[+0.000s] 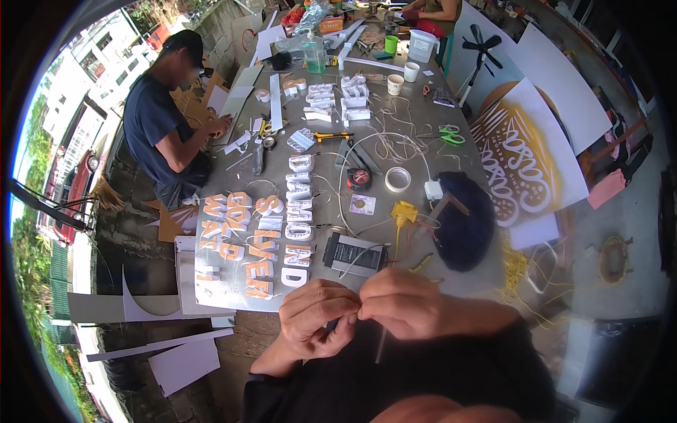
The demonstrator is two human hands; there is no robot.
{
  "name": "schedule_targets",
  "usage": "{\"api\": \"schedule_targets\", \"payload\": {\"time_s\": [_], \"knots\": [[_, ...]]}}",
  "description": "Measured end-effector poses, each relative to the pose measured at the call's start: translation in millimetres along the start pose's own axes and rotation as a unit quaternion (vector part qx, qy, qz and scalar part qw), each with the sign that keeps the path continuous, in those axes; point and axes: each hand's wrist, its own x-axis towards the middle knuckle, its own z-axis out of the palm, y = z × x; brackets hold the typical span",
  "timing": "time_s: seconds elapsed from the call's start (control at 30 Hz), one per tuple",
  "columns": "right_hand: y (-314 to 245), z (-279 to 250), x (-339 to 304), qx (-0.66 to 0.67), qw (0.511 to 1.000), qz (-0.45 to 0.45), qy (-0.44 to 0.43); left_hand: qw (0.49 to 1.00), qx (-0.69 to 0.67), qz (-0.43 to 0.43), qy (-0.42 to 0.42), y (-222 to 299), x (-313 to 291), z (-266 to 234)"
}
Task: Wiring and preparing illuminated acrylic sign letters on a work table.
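My left hand (314, 317) and my right hand (405, 304) meet fingertip to fingertip just in front of me, pinching a thin white wire (381, 345) that hangs down from between them. They hover over the near edge of the long grey worktable (395, 127). A black power supply box (352, 254) lies just beyond my hands, with wires running from it. Rows of white and orange sign letters (261, 240) lie on a metal sheet to the left.
A person in a dark blue shirt (151, 123) sits at the table's left side. A tape roll (398, 179), tape measure (359, 178), dark cloth (462, 218), yellow wire coil (515, 271), green scissors (451, 135) and cups lie about. A painted signboard (522, 166) leans at the right.
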Motion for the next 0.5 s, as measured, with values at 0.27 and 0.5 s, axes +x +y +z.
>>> {"api": "schedule_targets", "payload": {"time_s": [0.27, 0.5], "knots": [[1.9, 4.9, 4.5, -0.009, 0.999, -0.040, -0.020, 0.999, -0.026, -0.030, 0.012, 1.5, -7.1, -3.8], [4.8, 9.7, 3.2, 0.008, 1.000, -0.020, -0.020, 0.978, -0.173, -0.110, 0.048, -15.0, -28.3, 2.3]]}}
